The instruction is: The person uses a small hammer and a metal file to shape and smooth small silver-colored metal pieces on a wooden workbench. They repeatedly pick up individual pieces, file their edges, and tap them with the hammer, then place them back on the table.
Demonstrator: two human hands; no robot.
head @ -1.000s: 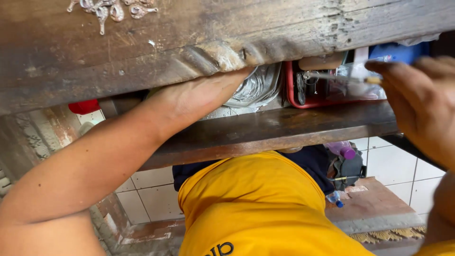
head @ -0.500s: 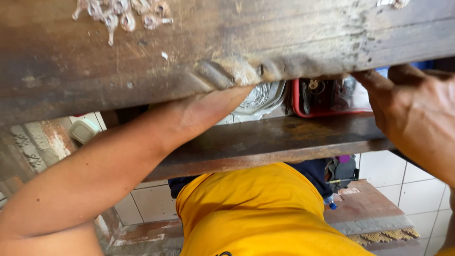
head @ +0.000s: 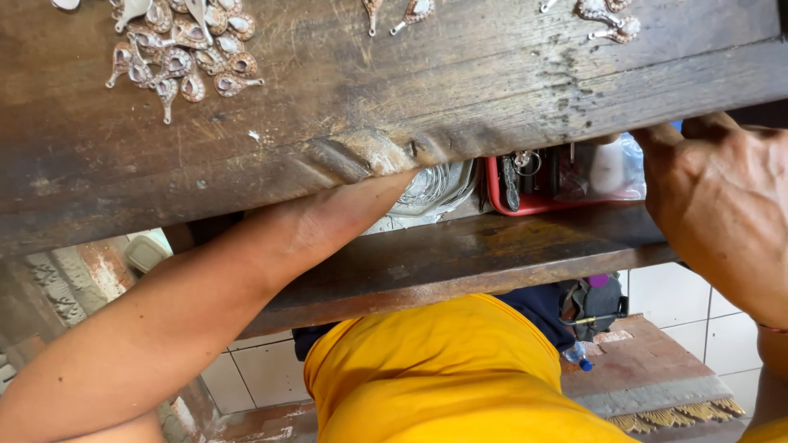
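My left forearm reaches under the worn wooden benchtop; the hand itself is hidden behind the bench's front edge, close to a coil of silvery metal. My right hand is at the right, its fingertips tucked under the same edge beside a red tray on the lower shelf. The tray holds small metal tools and a clear plastic bag. A sliver of something blue shows above my right hand; whether the hand holds it is unclear.
Several small teardrop-shaped metal pieces lie on the benchtop's far left, with a few more at the far right. Below are my yellow shirt, a dark bag, a small blue-capped bottle, white tiles and a fringed mat.
My right hand, which held a blue thing up in the open, has moved down and left to the bench edge, fingers going under it. The view has shifted, showing more benchtop.
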